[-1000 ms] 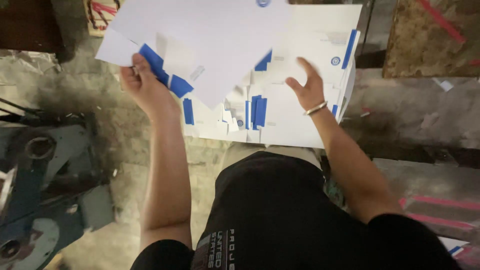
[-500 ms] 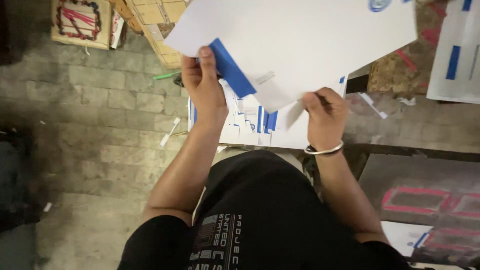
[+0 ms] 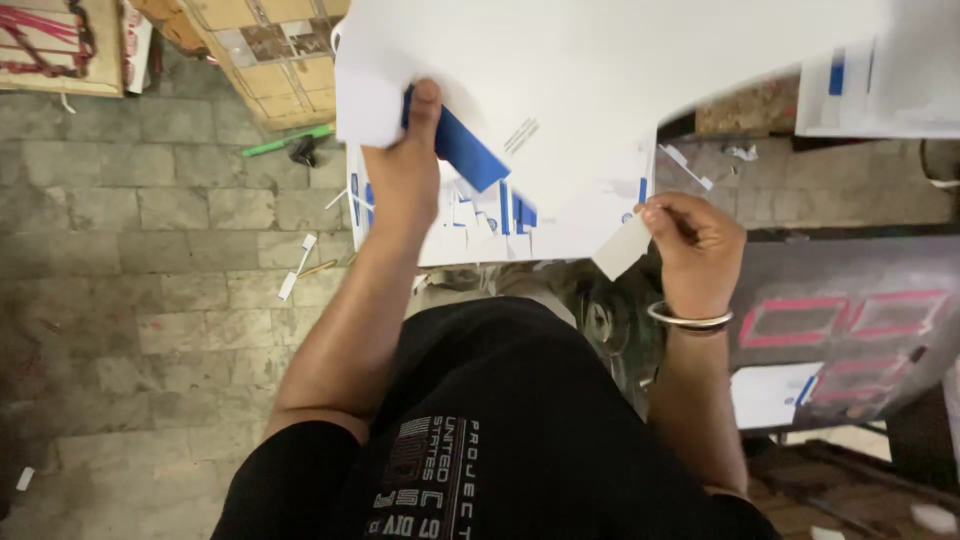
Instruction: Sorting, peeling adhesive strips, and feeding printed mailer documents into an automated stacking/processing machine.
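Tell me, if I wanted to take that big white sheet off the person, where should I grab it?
Probably the free right-hand stretch of the big white sheet, coming from the right. The left hand pinches its lower left corner by the blue flap, and the right hand holds only a small white scrap, so that edge hangs unsupported. A flat grip across the edge suits thin, floppy card.

Large white sheet [image 3: 600, 70], blue-edged, raised, small white scrap [image 3: 620, 247]

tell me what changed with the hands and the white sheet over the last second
The right hand came off the big white sheet and now pinches a small white scrap below its edge. The left hand stayed clamped on the sheet's blue-printed corner, holding it up over the stack of printed sheets.
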